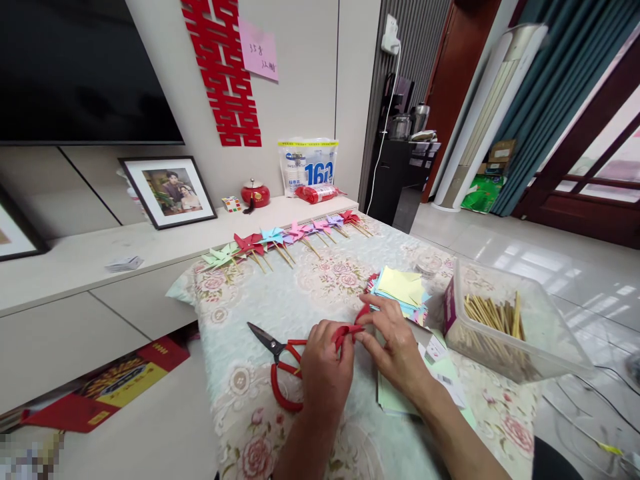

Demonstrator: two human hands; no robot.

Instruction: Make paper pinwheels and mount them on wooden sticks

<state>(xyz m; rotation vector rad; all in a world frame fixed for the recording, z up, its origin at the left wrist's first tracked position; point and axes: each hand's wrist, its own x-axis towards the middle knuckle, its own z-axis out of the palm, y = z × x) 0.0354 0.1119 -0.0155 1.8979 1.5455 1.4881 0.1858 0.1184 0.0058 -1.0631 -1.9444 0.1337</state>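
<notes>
Lower centre of the frame: we see the left hand (324, 369) and right hand (395, 348) meeting over a red paper piece (350, 329), fingers of both pressed together in a pinch on it, just above the floral tablecloth (300, 293). Red-handled scissors (278, 365) lie touching the left hand's left side, blades apart. Just above the right hand sits a stack of coloured paper squares (403, 290). At right, a clear plastic box (505, 333) holds wooden sticks (493, 313). A row of finished pinwheels (285, 240) lines the cloth's far edge, centre frame.
</notes>
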